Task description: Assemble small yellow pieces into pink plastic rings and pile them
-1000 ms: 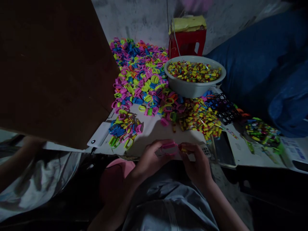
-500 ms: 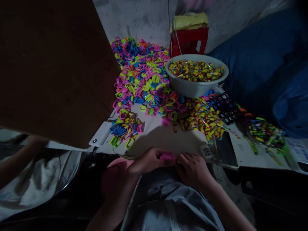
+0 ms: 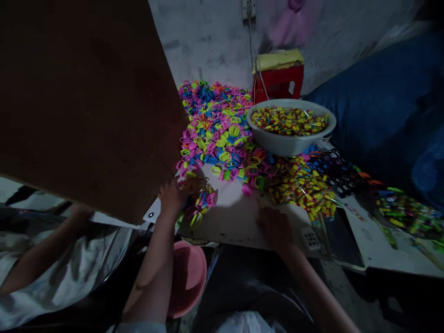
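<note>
My left hand (image 3: 171,198) is over a small pile of pink, lime and blue plastic toy-watch-like pieces (image 3: 197,218) mixed with small yellow-and-red pieces. Its fingers stretch out over the pile, with the tips dim and blurred. My right hand (image 3: 275,226) rests low at the table's front, its fingers curled downward in shadow. Whether it pinches anything is hidden. Just beyond its fingertips lie a pink piece (image 3: 247,190) and a heap of yellow-and-red wrapped pieces (image 3: 305,185).
A large heap of coloured plastic pieces (image 3: 218,125) spreads toward the wall. Behind the right heap stands a grey basin (image 3: 291,144). A brown board (image 3: 86,101) blocks the left; a co-worker's arm (image 3: 52,245) shows below it. A dark phone-like slab (image 3: 343,236) and pink tub (image 3: 189,277) are nearby.
My hands have parted: the left went forward and left to the small pile, the right forward onto the table. The pink piece held between them is no longer visible there. The view has tilted up.
</note>
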{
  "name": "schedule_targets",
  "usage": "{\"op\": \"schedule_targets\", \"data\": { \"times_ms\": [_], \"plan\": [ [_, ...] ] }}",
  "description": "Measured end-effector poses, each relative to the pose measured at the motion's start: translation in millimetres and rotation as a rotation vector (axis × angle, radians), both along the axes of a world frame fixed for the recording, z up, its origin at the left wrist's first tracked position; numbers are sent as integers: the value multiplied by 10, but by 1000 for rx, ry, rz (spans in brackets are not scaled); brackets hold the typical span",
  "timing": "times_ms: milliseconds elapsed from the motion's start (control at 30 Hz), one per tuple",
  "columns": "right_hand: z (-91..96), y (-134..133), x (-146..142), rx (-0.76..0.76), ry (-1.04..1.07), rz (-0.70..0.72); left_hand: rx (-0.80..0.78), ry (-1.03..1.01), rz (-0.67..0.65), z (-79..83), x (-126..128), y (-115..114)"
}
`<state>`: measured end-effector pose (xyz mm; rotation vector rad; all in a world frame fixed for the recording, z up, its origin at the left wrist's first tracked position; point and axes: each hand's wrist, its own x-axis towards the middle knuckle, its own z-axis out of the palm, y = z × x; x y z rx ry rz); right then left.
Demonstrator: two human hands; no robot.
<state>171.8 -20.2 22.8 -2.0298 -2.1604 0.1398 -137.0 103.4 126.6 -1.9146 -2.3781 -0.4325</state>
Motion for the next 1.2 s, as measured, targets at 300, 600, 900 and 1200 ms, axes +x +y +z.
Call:
{"op": "schedule_targets", "data": {
  "times_ms": [300, 600, 900, 1200],
  "plan": [
    [91, -373, 115, 98, 432, -98, -82, -458, -812, -622, 1347, 53],
    [246, -618, 252, 103, 1085, -71, -271, -855, -825, -814, 1428, -115],
    [633, -818, 18, 251, 875, 303, -679, -1782, -468, -433, 1345, -1110],
    [769, -934, 70, 186, 1039, 118, -525, -1591, -445, -128, 1438, -1311]
  ]
}}
